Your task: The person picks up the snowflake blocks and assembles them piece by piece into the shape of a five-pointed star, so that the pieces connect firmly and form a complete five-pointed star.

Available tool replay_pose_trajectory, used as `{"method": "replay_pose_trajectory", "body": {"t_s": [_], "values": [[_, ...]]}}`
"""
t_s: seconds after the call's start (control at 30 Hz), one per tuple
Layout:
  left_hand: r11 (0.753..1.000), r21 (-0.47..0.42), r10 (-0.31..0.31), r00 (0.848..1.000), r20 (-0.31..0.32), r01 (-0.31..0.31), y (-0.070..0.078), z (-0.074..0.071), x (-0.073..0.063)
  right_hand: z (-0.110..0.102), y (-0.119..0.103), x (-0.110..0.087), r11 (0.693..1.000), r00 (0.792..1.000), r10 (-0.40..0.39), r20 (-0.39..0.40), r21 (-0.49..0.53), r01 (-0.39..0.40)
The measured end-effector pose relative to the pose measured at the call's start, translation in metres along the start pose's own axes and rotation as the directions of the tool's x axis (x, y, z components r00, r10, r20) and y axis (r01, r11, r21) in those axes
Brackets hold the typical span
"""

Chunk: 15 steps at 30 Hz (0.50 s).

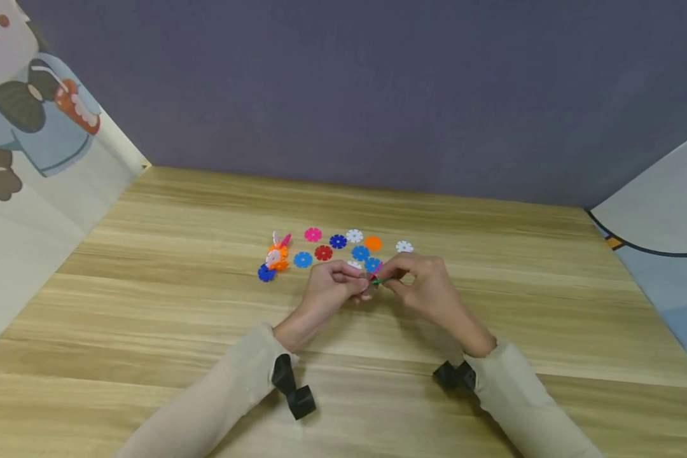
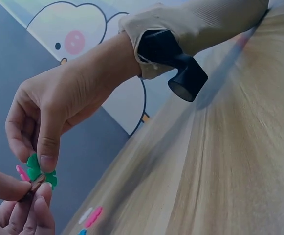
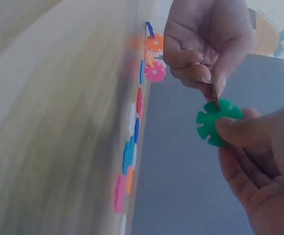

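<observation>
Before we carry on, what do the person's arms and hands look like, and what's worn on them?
The left hand and right hand are gloveless. Both arms wear long, plain beige fabric sleeves. At each cuff sits a bent black attachment, plastic by its look: a left mount and a right mount. I see no cables.

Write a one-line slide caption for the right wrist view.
The right grip pinches a green notched disc touching a thin brown piece in the left grip.
</observation>
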<state>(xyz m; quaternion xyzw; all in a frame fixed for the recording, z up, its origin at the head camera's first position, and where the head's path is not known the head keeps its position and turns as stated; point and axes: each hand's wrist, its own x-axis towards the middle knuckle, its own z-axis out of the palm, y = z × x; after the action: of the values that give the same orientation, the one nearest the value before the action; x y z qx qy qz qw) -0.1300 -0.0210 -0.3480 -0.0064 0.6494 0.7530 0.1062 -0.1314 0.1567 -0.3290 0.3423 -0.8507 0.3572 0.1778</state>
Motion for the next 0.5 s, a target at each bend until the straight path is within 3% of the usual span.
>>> {"method": "replay_pose_trajectory", "body": {"t_s": [0.3, 0.5], "values": [[1.000, -0.007, 0.001, 1.000, 0.010, -0.001, 0.0018, 0.0001, -0.0011, -0.0049, -0.0016, 0.0019, 1.000, 1.000, 0.020, 0.016, -0.006, -0.020], [0.999, 0.036, -0.023, 1.000, 0.008, 0.023, 0.0021, -0.0092, 0.0000, -0.0042, -0.0010, 0.0018, 0.999, 1.000, 0.021, -0.003, -0.044, -0.021]]}}
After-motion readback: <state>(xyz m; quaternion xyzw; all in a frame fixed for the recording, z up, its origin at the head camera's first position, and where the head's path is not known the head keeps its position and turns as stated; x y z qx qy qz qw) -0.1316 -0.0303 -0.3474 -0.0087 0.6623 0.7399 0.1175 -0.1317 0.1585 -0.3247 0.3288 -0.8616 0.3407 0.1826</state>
